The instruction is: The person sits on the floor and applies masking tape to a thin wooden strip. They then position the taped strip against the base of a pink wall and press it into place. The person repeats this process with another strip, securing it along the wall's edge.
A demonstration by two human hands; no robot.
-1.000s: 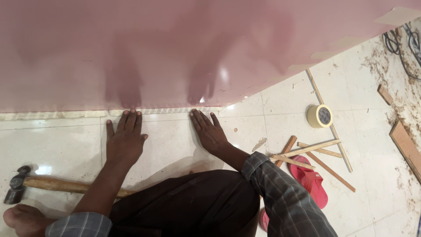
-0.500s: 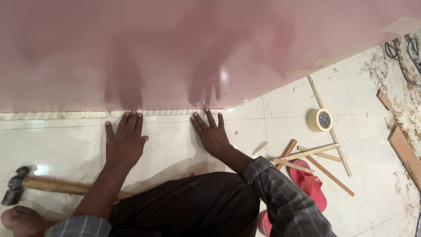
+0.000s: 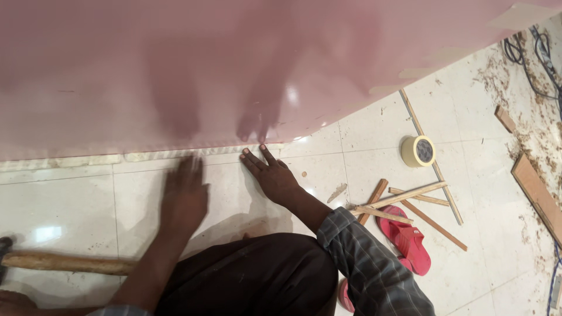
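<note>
Half a second ago both palms lay flat on the tiled floor [image 3: 70,199] just below the pink panel [image 3: 234,70]; now the left hand [image 3: 184,196] has slid nearer and is smeared by motion, so its fingers are hard to make out, while the right hand [image 3: 272,175] has stayed where it was. The right hand is released, fingers spread, holding nothing, its fingertips touching the panel's lower edge, where the glossy face mirrors them. The left hand is also released, flat on the tile and now apart from that edge. The panel stands along the far side, cut off at the top and left. At near left a hammer [image 3: 64,263] lies on the floor, its head cut off by the frame. To the right lie a tape roll [image 3: 417,151], wooden strips [image 3: 404,196] and a red sandal [image 3: 407,240].
</note>
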